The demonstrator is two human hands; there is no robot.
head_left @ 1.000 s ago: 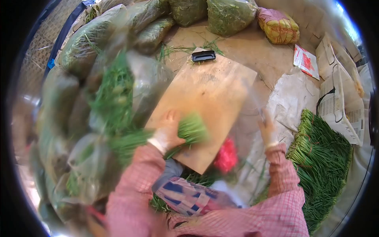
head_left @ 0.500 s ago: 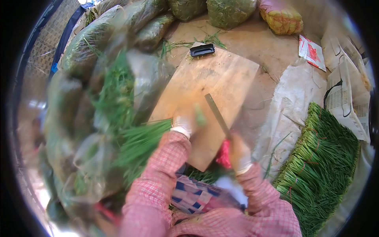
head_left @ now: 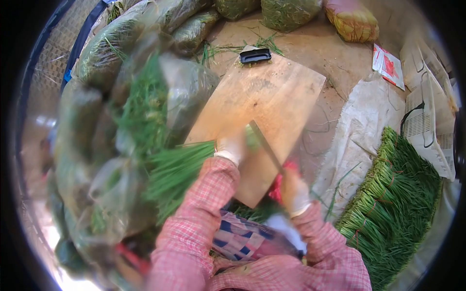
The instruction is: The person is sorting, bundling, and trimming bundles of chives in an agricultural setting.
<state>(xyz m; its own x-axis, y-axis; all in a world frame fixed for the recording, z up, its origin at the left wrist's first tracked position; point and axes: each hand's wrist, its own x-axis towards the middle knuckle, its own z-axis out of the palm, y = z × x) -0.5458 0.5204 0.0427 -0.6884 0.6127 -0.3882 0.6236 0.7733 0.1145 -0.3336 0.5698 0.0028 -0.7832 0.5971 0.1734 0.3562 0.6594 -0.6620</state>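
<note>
In the head view, clear plastic bags (head_left: 114, 46) packed with greens line the left side and the far edge of the floor (head_left: 301, 43), and a nearer plastic bag (head_left: 187, 89) at the left has loose greens (head_left: 145, 104) at its mouth. A small black tray (head_left: 255, 56) sits at the far corner of the wooden board (head_left: 262, 92); its contents are too dark to tell. At the right stands a white crate (head_left: 421, 112), what it holds unclear, beside stacked green bundles (head_left: 395, 208) tied with thin red bands. A red-and-white packet (head_left: 388, 66) lies near the crate, just past a white sheet (head_left: 361, 116). The bunch of greens (head_left: 182, 169) passes under the left hand (head_left: 233, 145), its long leaves fanning out to the left of the board and its short end showing on the right, over the board. The left hand is closed around the bunch, though its fingers are too blurred to separate. The right hand (head_left: 292, 188) is wrapped around the handle end of a knife (head_left: 266, 146), whose blade slants over the board, right beside the bunch's short end. A bright pink item (head_left: 276, 188) shows next to the right hand.
</note>
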